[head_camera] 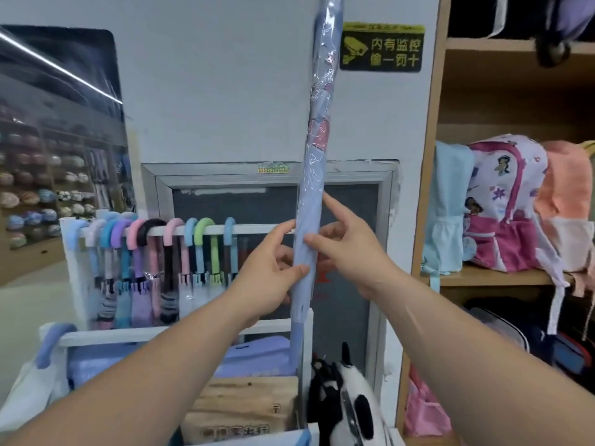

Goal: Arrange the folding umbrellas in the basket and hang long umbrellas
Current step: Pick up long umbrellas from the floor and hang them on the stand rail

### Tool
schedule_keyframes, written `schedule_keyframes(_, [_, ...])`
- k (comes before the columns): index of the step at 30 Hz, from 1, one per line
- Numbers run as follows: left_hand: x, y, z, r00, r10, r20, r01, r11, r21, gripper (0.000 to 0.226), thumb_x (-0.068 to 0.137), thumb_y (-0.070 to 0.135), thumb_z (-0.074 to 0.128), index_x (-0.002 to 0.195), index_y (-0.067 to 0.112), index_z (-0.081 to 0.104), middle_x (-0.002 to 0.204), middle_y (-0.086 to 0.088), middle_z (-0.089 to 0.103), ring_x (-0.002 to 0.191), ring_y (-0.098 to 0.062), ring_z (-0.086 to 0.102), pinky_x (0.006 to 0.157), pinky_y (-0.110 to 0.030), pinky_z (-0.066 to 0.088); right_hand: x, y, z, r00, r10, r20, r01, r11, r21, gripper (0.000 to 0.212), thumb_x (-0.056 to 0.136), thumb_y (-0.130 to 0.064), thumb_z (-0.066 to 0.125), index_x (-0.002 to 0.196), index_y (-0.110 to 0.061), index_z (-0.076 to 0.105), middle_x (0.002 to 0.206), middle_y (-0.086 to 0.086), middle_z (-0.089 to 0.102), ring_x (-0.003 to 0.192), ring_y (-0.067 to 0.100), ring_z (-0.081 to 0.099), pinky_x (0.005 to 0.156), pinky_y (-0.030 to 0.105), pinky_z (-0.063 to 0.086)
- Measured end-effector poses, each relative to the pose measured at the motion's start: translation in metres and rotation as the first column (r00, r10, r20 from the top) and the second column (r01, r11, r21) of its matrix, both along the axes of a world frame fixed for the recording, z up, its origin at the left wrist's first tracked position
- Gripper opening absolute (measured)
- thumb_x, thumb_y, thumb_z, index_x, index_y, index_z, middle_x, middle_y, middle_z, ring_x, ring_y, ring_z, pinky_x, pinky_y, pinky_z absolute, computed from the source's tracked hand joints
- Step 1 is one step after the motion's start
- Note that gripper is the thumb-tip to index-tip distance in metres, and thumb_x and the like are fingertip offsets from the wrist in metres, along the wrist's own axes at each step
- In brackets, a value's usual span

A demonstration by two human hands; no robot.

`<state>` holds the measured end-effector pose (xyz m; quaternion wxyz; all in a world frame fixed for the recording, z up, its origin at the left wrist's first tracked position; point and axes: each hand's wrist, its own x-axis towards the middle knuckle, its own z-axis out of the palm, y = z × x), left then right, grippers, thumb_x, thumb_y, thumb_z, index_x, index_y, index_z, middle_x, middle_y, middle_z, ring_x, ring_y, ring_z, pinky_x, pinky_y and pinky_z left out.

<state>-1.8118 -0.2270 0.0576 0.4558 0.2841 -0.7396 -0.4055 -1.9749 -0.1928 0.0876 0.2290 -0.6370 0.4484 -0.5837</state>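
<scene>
At the far left a shiny panel (58,140) reflects rows of goods on store shelves. Beside it stands a white rack (69,259), and along its upper rail (257,229) a row of hanging umbrellas (151,252) is hooked by curved handles in blue, purple, pink, black and green. The umbrellas are packed close together, with their folded canopies pointing down. Lower on the rack, one more blue handle (51,342) hooks over the front bar at the left corner. Brown boxes (244,407) sit inside the rack's base.

Right of the hanging row, the left hand (267,278) grasps the long umbrella (317,140), thumb across the front and fingers curled behind it. This pale blue umbrella stands nearly upright in front of the free end of the rail. Clear plastic wraps its upper part, its top runs out of the picture, and its lower end drops behind the rack's front bar. The right hand (351,252) pinches it slightly higher, thumb on the front, and the forefinger reaches up to touch the umbrella's right edge.

A black-and-white panda-patterned thing (347,403) lies below the hands. A yellow-on-black sign (381,48) is on the wall above. At the right, a wooden shelf unit (428,156) holds a light blue backpack (449,204), a pink one (505,201) and an orange one (563,194) side by side.
</scene>
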Motion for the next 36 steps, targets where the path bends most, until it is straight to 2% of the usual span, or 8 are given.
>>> schedule_keyframes(6, [0.024,-0.042,0.008,0.998,0.044,0.044,-0.042,0.998,-0.038,0.066,0.096,0.008,0.066,0.141,0.049,0.041,0.096,-0.004,0.073,0.088,-0.023,0.075,0.067,-0.048,0.063,0.03,-0.05,0.004,0.998,-0.06,-0.018,0.06,0.998,0.002,0.076,0.09,-0.013,0.07,0.147,-0.051,0.037,0.098,0.013,0.07,0.09,0.024,0.074,0.079,0.047,0.062])
schedule_keyframes(11, [0.027,-0.066,0.027,0.998,0.04,0.055,-0.038,0.999,-0.038,0.065,0.097,0.009,0.064,0.142,0.048,0.038,0.104,-0.001,0.073,0.09,-0.017,0.075,0.066,-0.04,0.063,0.033,-0.075,0.02,0.999,-0.041,-0.02,0.04,0.998,-0.052,0.074,0.092,-0.01,0.069,0.147,-0.049,0.037,0.101,0.01,0.071,0.088,0.018,0.074,0.076,0.043,0.063])
schedule_keyframes(15, [0.021,-0.082,0.046,0.996,0.074,0.049,-0.072,0.997,-0.042,0.063,0.097,0.008,0.064,0.139,0.048,0.04,0.107,-0.003,0.072,0.091,-0.018,0.075,0.069,-0.049,0.064,0.026,-0.091,0.037,0.998,0.059,0.027,-0.058,0.997,-0.051,0.075,0.095,-0.007,0.066,0.153,-0.043,0.033,0.108,0.012,0.069,0.087,0.015,0.075,0.065,0.03,0.061])
schedule_keyframes(18, [0.017,-0.094,0.062,0.995,0.098,0.037,-0.096,0.994,-0.046,0.066,0.096,0.007,0.064,0.142,0.047,0.039,0.108,-0.003,0.073,0.093,-0.02,0.075,0.069,-0.05,0.064,0.022,-0.109,0.05,0.994,0.108,0.02,-0.107,0.992,-0.069,0.075,0.096,-0.008,0.064,0.153,-0.044,0.032,0.11,0.011,0.068,0.088,0.015,0.075,0.068,0.034,0.063])
schedule_keyframes(21, [0.015,-0.104,0.078,0.996,0.088,0.0,-0.088,0.995,-0.039,0.065,0.097,0.006,0.064,0.141,0.048,0.039,0.109,-0.002,0.075,0.098,-0.017,0.074,0.068,-0.046,0.064,0.02,-0.128,0.067,0.995,0.099,-0.021,-0.101,0.988,-0.121,0.074,0.096,-0.009,0.064,0.152,-0.046,0.032,0.107,0.012,0.066,0.089,0.018,0.074,0.074,0.04,0.064])
schedule_keyframes(26, [0.017,-0.113,0.091,0.997,0.066,-0.038,-0.067,0.997,-0.041,0.058,0.098,0.004,0.061,0.127,0.052,0.046,0.111,-0.006,0.072,0.098,-0.018,0.074,0.069,-0.046,0.063,0.021,-0.145,0.086,0.993,0.073,-0.092,-0.088,0.979,-0.182,0.073,0.095,-0.01,0.066,0.149,-0.05,0.035,0.104,0.012,0.063,0.089,0.023,0.073,0.073,0.042,0.064])
schedule_keyframes(31, [0.025,-0.131,0.107,0.988,0.137,-0.077,-0.147,0.98,-0.137,0.06,0.096,0.003,0.062,0.137,0.043,0.043,0.107,-0.007,0.072,0.092,-0.018,0.076,0.074,-0.049,0.064,0.034,-0.159,0.096,0.993,0.024,-0.116,-0.049,0.974,-0.219,0.074,0.093,-0.011,0.067,0.148,-0.052,0.037,0.105,0.016,0.061,0.092,0.036,0.067,0.075,0.045,0.063])
schedule_keyframes(36, [0.036,-0.148,0.126,0.991,0.1,-0.092,-0.116,0.976,-0.185,0.075,0.098,0.003,0.06,0.148,0.051,0.031,0.107,-0.005,0.073,0.092,-0.019,0.076,0.076,-0.048,0.064,0.047,-0.17,0.111,0.993,-0.001,-0.119,-0.028,0.969,-0.244,0.073,0.094,-0.011,0.066,0.147,-0.052,0.038,0.103,0.011,0.062,0.092,0.033,0.069,0.074,0.044,0.064])
